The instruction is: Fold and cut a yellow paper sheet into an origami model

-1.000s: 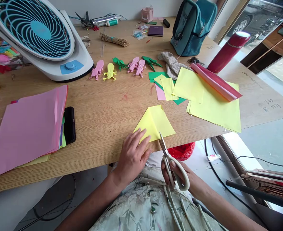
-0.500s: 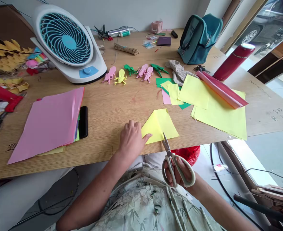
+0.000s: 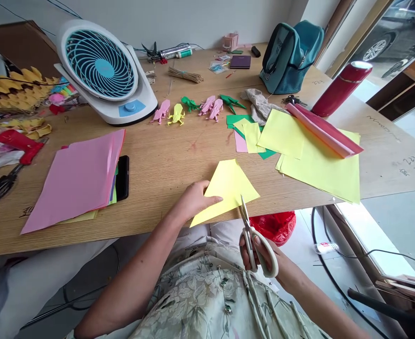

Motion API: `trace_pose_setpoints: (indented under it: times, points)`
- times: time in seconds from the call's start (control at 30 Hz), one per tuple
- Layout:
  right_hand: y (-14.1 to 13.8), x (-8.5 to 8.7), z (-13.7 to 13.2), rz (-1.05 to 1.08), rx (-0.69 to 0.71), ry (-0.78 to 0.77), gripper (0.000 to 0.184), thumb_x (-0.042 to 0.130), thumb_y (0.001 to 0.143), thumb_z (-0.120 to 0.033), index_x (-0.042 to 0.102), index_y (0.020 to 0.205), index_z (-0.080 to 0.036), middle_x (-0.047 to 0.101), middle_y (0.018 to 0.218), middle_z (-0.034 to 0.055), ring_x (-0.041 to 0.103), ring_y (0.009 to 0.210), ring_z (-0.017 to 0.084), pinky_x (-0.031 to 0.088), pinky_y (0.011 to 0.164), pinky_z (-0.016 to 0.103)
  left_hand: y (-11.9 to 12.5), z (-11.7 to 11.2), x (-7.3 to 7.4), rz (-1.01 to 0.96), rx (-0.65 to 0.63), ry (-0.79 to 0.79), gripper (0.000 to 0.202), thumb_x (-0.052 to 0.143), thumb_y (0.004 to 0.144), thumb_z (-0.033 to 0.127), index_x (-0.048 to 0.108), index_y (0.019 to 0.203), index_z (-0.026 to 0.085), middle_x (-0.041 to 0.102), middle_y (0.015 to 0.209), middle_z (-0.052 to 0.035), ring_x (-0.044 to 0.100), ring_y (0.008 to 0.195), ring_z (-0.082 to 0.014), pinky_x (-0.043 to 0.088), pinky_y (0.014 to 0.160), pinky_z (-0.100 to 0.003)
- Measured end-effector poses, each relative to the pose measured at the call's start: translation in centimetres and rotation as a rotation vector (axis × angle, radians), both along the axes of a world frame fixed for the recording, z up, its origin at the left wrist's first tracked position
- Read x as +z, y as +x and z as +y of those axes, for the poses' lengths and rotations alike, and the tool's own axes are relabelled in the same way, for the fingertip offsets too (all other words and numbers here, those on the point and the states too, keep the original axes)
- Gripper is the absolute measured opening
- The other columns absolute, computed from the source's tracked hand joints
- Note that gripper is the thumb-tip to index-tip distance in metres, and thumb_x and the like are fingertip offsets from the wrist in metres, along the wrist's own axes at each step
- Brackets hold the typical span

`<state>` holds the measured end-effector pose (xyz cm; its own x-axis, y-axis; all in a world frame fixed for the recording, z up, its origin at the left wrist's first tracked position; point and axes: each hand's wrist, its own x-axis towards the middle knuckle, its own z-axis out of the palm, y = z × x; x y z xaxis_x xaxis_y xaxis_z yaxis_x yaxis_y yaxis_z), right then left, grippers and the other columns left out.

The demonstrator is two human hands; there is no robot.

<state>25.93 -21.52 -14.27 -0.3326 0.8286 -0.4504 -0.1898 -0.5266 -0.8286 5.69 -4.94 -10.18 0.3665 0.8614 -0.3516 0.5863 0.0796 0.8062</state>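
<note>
In the head view, the yellow paper sheet (image 3: 230,183) is lying at the near edge of the wooden tabletop (image 3: 158,188), around the middle of that edge. The left hand (image 3: 197,197) is half closing on the sheet's left side, its thumb resting on top while the other fingers are curling mostly out of sight behind the paper. The right hand (image 3: 260,246) is gripping the scissors (image 3: 245,215) by their pale handles; the blades are pointing towards the far edge, their tips overlapping the sheet's near edge, and whether paper is sitting between them I cannot tell. The sheet is probably behaving as something light, thin and easily creased or torn, so a flat, gentle pinch near a side edge, clear of the blades, is looking safest.
</note>
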Motion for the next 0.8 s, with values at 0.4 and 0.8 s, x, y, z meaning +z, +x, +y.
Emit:
trace_pose_setpoints:
  times: [0.4,0.8]
  points:
    - [0.8,1.5,-0.4,-0.206,0.135,0.073,0.041,0.043,0.096,-0.061,0.051,0.102,-0.021,0.06,0.083,0.0023,0.053,0.078,0.016,0.042,0.073,0.031,-1.8,-1.2,-0.5,-0.602,0.078,-0.627,0.058,0.091,0.059,0.033,0.067,0.108,0.013,0.075,0.099,-0.0079,0.069,0.084,-0.0177,0.052,0.078,-0.027]
    - [1.2,1.7,-0.7,-0.178,0.168,-0.029,0.043,0.041,0.097,-0.06,0.053,0.107,-0.02,0.059,0.08,0.0009,0.053,0.073,0.015,0.043,0.072,0.03,-0.9,-2.2,0.4,-0.441,0.21,-0.699,0.052,0.092,0.051,0.047,0.07,0.08,0.01,0.073,0.071,-0.0035,0.061,0.056,-0.0113,0.045,0.053,-0.021]
